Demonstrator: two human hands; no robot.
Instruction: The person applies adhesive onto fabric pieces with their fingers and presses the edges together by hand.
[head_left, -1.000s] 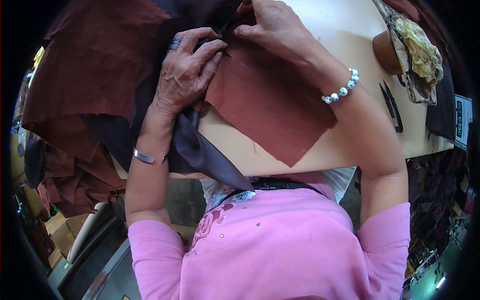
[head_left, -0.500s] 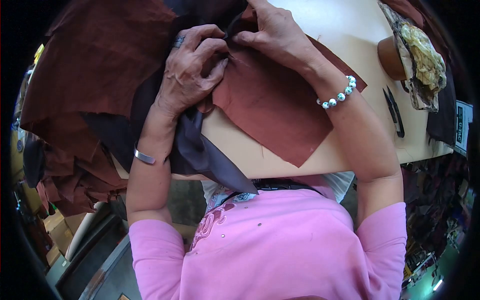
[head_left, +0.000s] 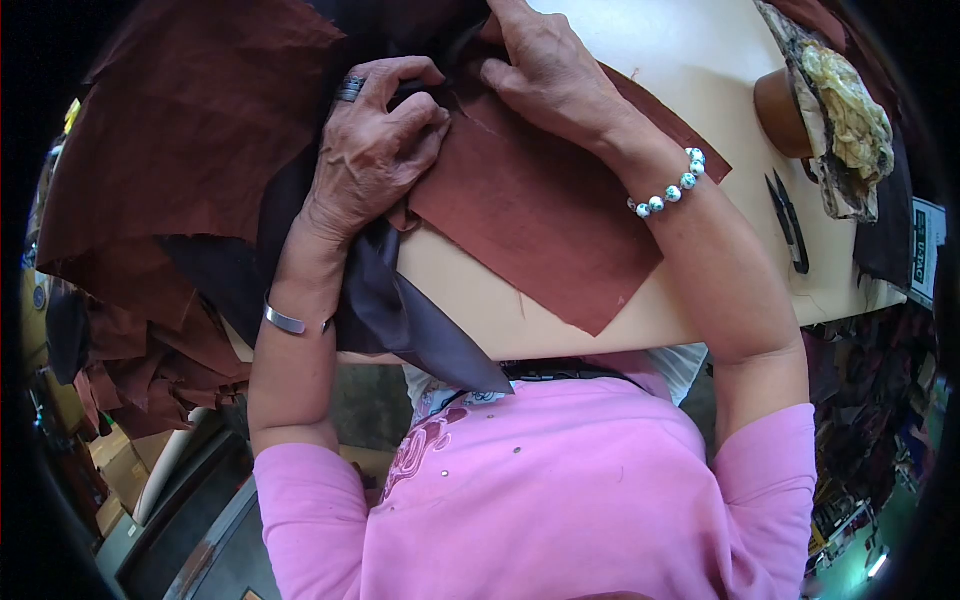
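My left hand [head_left: 380, 140], a ring on one finger, is closed with curled fingers on the fabric at the upper middle. My right hand [head_left: 550, 75] is to its right, thumb bent and fingertips partly cut off by the top edge, at the dark cloth. Between and below them a reddish-brown fabric piece [head_left: 540, 220] lies on the table, its corner toward me. Dark satiny cloth [head_left: 390, 300] runs under my left wrist and hangs over the table edge. A larger brown fabric [head_left: 180, 130] spreads at the left.
Black thread snips [head_left: 787, 222] lie on the pale table [head_left: 470, 300] at the right. Beyond them stand a brown round object [head_left: 780, 112] and a pincushion-like yellowish bundle [head_left: 850, 110]. Brown scraps [head_left: 150, 370] hang at the left; a U-TAC box [head_left: 925, 250] is at the far right.
The brown piece has shifted slightly under my hands, and its right edge now shows past my right wrist. My left fingers have curled in a little more.
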